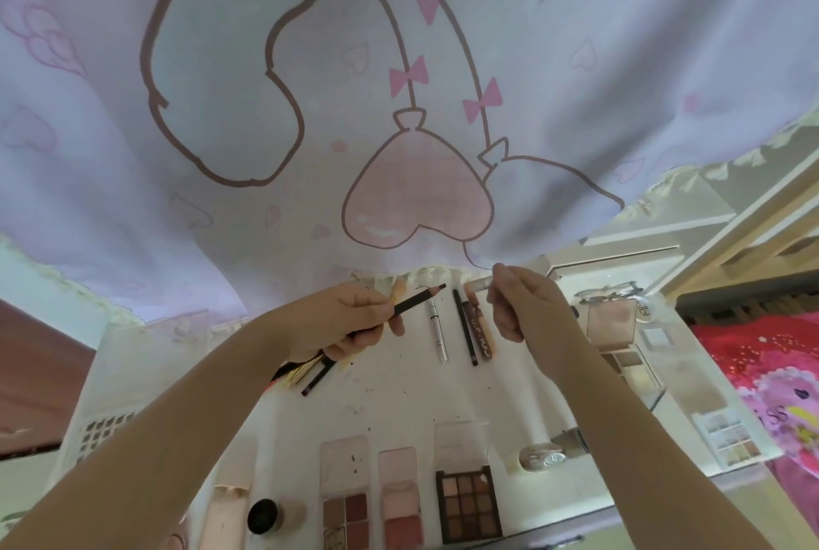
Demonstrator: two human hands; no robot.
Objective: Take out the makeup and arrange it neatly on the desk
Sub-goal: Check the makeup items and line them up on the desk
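The left hand (pixel 341 321) gripped a dark pencil (pixel 419 298) with its fingers closed around the lower shaft; the pencil's long axis ran up and to the right, its sharpened tip pointing toward the far edge of the bench (pixel 399 399) and toward the right hand (pixel 514 306). The same hand also held a bundle of slim sticks (pixel 306 372), which jutted down and to the left out of the palm. The right hand pinched a short pale cap (pixel 481 283) between closed fingers, the cap lying roughly level and pointing left, just apart from the pencil tip. Between and below the two hands, a silver tube (pixel 438 334), a thin black liner (pixel 465 328) and a brown pen (pixel 481 332) lay side by side on the white bench, their long axes running away from the person. Along the near edge sat a row: a small black jar (pixel 263 516), a four-pan palette (pixel 345 487), a blush palette (pixel 399 496), a nine-pan brown palette (pixel 469 505) and a round compact (pixel 543 456). More pale palettes (pixel 620 337) were on the right side. The bench surface was speckled with dark crumbs. A lilac curtain (pixel 310 84) printed with heart balloons and pink bows hung behind, and a red and pink blanket (pixel 762 372) lay to the right.
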